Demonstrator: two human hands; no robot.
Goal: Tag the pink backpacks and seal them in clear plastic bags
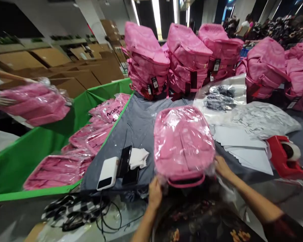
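Note:
A pink backpack lies on the grey-covered table in front of me, inside a clear plastic bag, its top handle facing me. My left hand is closed on the bag's edge at the near left corner. At the near right corner my right hand grips the plastic too, its fingertips partly hidden. Loose clear film hangs below the right hand. To the left lie a white power bank, a dark phone-like object and a crumpled white cloth or tissue.
Stacked pink backpacks line the table's back. A green-walled bin at left holds several bagged backpacks. Another person's gloved hand carries bagged ones there. White sheets, a clear bag and a red tape dispenser lie right.

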